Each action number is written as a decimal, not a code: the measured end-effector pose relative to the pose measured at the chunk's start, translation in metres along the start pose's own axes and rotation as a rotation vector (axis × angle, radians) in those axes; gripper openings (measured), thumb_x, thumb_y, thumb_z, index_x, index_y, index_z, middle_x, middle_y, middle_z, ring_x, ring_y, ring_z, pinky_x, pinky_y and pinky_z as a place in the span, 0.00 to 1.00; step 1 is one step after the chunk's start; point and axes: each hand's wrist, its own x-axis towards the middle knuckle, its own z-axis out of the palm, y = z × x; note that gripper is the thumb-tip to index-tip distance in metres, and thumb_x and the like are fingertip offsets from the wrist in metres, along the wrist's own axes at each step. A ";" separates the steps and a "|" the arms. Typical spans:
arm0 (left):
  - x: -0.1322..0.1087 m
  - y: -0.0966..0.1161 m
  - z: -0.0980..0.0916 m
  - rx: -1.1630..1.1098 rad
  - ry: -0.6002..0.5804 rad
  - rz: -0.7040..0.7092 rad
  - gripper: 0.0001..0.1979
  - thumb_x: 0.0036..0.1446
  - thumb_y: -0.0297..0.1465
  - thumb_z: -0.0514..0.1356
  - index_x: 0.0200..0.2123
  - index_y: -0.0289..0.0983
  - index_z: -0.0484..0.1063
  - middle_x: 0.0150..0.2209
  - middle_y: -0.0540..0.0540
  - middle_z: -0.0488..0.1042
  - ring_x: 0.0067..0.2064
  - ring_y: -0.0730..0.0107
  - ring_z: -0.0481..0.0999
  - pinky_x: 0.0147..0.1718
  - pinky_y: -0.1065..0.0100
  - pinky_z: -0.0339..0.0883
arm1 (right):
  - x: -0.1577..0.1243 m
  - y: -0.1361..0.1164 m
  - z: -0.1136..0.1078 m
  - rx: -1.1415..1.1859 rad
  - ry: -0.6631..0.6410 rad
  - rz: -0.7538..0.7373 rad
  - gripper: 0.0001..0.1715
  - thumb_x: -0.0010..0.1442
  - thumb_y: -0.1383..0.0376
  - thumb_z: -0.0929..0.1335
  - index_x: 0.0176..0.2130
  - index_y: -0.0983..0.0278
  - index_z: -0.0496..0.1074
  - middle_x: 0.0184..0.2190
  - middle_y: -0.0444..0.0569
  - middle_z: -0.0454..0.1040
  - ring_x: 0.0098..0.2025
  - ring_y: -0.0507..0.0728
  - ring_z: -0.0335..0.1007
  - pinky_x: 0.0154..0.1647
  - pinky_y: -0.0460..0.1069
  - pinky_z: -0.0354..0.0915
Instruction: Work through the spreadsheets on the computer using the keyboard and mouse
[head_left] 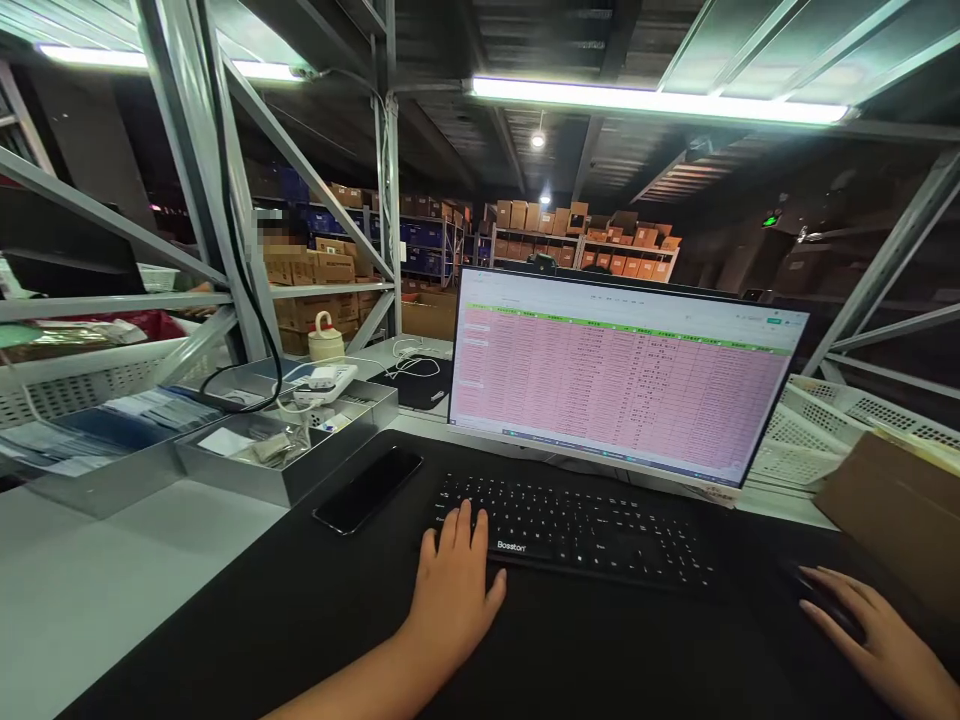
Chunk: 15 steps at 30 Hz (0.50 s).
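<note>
My left hand rests on the left end of a black keyboard, fingers stretched over the keys and thumb apart. At the right edge, my right hand is wrapped round a black computer mouse on the dark desk mat. Behind the keyboard stands a monitor showing a spreadsheet with pink rows and a green header; its text is too small to read. A black smartphone lies flat on the mat, left of the keyboard.
Left of the mat, grey trays hold papers, small packets and a white power strip. A cream jug stands behind them. A cardboard box and white perforated baskets are at right. Metal shelf posts rise at left.
</note>
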 end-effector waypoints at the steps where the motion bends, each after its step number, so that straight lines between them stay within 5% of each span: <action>1: 0.000 0.000 0.000 0.001 0.003 -0.001 0.34 0.60 0.38 0.49 0.68 0.32 0.55 0.72 0.33 0.52 0.71 0.44 0.55 0.65 0.39 0.52 | 0.000 0.001 0.001 0.000 0.009 0.007 0.31 0.49 0.40 0.66 0.49 0.48 0.72 0.52 0.54 0.75 0.56 0.71 0.72 0.58 0.68 0.68; 8: 0.002 -0.001 0.002 0.048 0.002 0.009 0.34 0.61 0.39 0.47 0.68 0.32 0.55 0.71 0.33 0.53 0.71 0.46 0.54 0.65 0.41 0.51 | 0.001 0.000 0.002 -0.055 0.049 0.013 0.32 0.53 0.41 0.64 0.50 0.55 0.72 0.53 0.55 0.74 0.56 0.68 0.72 0.59 0.64 0.68; 15: 0.007 -0.009 0.020 0.126 0.081 0.026 0.33 0.61 0.40 0.45 0.66 0.33 0.58 0.70 0.34 0.57 0.70 0.46 0.57 0.63 0.42 0.52 | -0.003 -0.020 -0.009 -0.167 -0.026 0.087 0.31 0.59 0.41 0.62 0.54 0.51 0.72 0.59 0.49 0.70 0.57 0.62 0.71 0.54 0.58 0.71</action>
